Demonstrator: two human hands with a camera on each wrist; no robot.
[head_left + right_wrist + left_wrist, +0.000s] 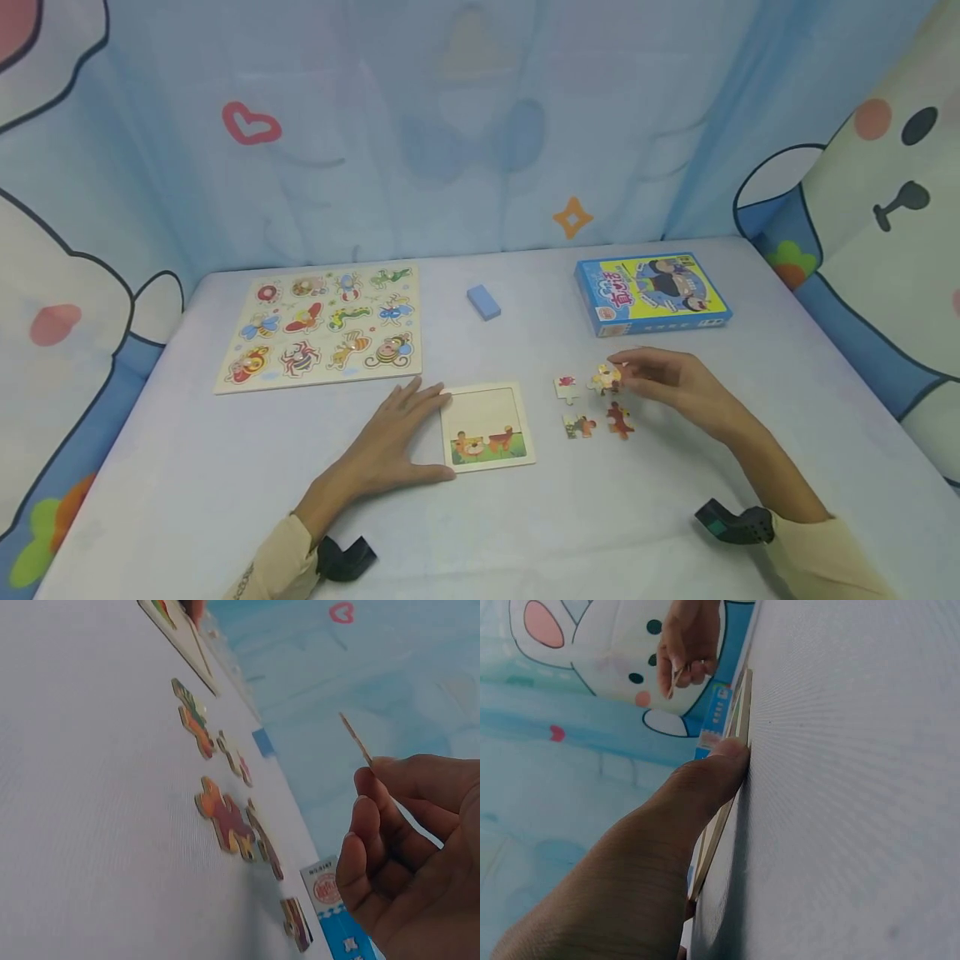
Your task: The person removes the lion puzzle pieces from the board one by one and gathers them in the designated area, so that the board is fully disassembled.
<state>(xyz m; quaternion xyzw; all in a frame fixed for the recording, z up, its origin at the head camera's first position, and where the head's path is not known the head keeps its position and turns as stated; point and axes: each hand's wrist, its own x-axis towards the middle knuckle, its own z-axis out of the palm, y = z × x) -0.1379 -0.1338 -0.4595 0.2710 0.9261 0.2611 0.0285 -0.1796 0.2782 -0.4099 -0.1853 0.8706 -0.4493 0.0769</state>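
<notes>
Right hand (pixel 678 385) has its grip pinched on a thin puzzle piece (pixel 355 739), thumb against finger, but the right wrist view gets that piece edge-on, so I can't make out its picture. From the head view the same hand covers part of the spot where the loose pieces (pixel 579 427) lie. The right wrist view shows five of them on the bench (pixel 585 517), the one nearest the box (pixel 667 287) badly foreshortened.

Left hand (pixel 386 446) isn't clenched: thumb and fingers reach fairly straight to the two left corners of the small wooden tray (pixel 483 408). The left wrist view mostly gets the thumb, with the tray down to a thin edge.

The tray sits mid-bench, fitted pieces (pixel 472 447) with a lion face along its bottom, bare wood above. A narrow strip of cloth separates it from the loose pieces, and there's more room on the person's side. The insect board (pixel 279 379) is the tight bit, its near corner right by the left fingertips. Blue block (pixel 483 302) is well behind the tray.

White cloth on the bench, faintly creased up front; pale blue cartoon curtain (pixel 480 125) behind. Both sleeves run out of frame.
</notes>
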